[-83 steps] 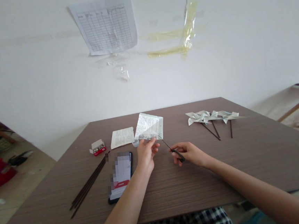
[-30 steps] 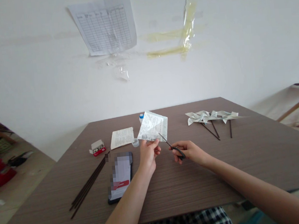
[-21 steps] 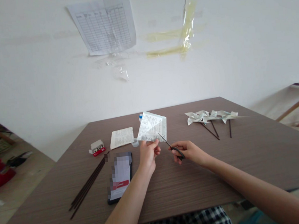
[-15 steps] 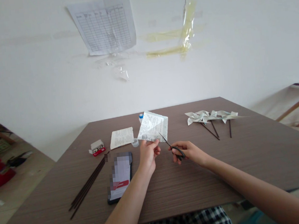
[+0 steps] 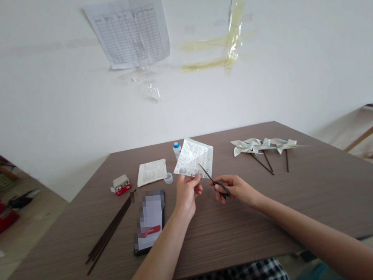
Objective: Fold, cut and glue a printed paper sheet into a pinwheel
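Observation:
My left hand [image 5: 187, 192] pinches the lower edge of a square printed sheet of paper [image 5: 192, 156], holding it tilted above the table. Dark-handled scissors [image 5: 217, 185] are in my right hand [image 5: 234, 186], their blades pointing up and left over the paper's lower right part. Whether the blades have the paper between them is hard to see. Behind the sheet stands a small bottle with a blue cap [image 5: 176, 148], partly covered by it. On the right lie several paper pinwheels [image 5: 255, 146] on dark sticks.
Left on the table [image 5: 262, 229] are a stack of printed paper [image 5: 152, 172], a clear tape roll [image 5: 168, 178], a small red-and-white box [image 5: 121, 185], several dark sticks [image 5: 111, 233] and a phone [image 5: 149, 221]. A wall rises behind the table.
The paper has shifted slightly right with my left hand, and more of the blue-capped bottle shows. My right hand and the scissors have hardly moved.

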`<act>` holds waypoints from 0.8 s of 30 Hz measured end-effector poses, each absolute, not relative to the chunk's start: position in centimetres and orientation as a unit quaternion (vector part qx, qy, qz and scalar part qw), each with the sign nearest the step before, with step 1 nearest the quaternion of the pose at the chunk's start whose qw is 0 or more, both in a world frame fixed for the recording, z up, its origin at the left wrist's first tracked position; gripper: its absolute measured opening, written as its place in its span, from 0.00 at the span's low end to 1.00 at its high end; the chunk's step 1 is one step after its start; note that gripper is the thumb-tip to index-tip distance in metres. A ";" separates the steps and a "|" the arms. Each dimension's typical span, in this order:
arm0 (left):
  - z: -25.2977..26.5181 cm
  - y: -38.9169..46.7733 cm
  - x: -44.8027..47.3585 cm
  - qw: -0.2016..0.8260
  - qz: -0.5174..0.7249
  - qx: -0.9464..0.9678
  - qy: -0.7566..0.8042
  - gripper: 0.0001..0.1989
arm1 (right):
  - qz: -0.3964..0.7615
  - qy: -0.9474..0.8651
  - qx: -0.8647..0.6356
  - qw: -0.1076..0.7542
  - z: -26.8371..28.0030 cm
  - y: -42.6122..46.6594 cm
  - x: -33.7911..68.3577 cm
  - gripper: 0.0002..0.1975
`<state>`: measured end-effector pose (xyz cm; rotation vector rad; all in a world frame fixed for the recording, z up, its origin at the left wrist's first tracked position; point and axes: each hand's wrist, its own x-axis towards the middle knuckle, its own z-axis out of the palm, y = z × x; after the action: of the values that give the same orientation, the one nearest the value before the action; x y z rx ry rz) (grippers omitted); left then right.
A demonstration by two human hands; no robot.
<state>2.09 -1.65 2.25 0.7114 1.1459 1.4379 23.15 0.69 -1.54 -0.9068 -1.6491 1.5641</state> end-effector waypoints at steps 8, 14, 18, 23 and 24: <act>2.3 -1.7 2.2 0.552 0.615 0.298 0.479 0.21 | 0.601 -0.632 -0.351 0.340 -1.7 0.8 23.1 0.42; 2.3 -1.8 2.1 0.554 0.612 0.303 0.476 0.23 | 0.601 -0.628 -0.357 0.341 -1.3 0.5 23.1 0.42; 2.4 -1.8 2.1 0.553 0.600 0.308 0.489 0.23 | 0.601 -0.628 -0.358 0.341 -1.4 0.6 23.2 0.43; 2.6 -1.8 2.2 0.556 0.590 0.307 0.499 0.22 | 0.597 -0.629 -0.363 0.341 -1.5 0.7 23.2 0.39; 2.6 -1.8 2.2 0.557 0.590 0.306 0.499 0.21 | 0.597 -0.628 -0.364 0.341 -1.5 0.7 23.2 0.39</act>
<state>2.22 -1.80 2.60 0.7214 1.1766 1.3915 23.22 0.73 -1.50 -0.9458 -1.6342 1.5537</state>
